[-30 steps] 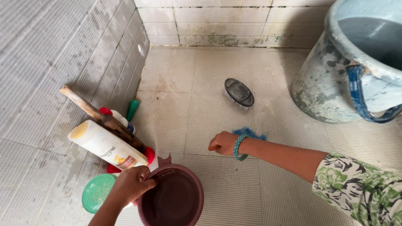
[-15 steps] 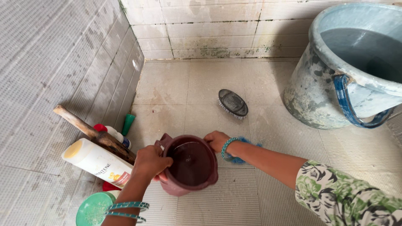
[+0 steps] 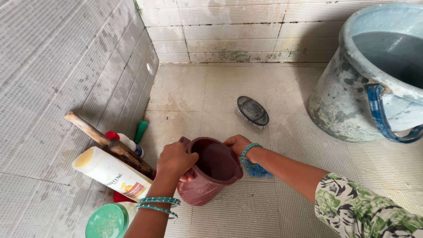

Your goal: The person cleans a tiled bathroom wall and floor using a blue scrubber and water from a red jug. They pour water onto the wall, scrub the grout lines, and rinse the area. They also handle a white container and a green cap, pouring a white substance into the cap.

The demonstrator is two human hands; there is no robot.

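Both hands were on the maroon jug (image 3: 211, 176), which was tilted with its mouth up and toward the far wall, base near the floor (image 3: 282, 207). Left hand (image 3: 176, 161) was closed on the near rim by the spout side, knuckles up, forearm coming in from below with teal bangles (image 3: 157, 206) at the wrist. Right hand (image 3: 238, 144) was curled over the far rim, forearm reaching in from the right, floral sleeve (image 3: 365, 211) at the elbow.

Risks, as a judgement: the jug was tipped, so anything inside could spill onto the tiles; contents were not readable from this angle. Both holds sat on the rim only, so a wet rim could slip and drop the jug.

Just left of the left hand: a white bottle (image 3: 112, 173) lying against a wooden handle (image 3: 105, 141), with a green lid (image 3: 107, 221) below it; an elbow swing could knock them over. Blue scrubber (image 3: 255, 168) lay just under the right wrist. Brush (image 3: 252, 111) was beyond the right hand, the big bucket (image 3: 348, 101) well off to its right.
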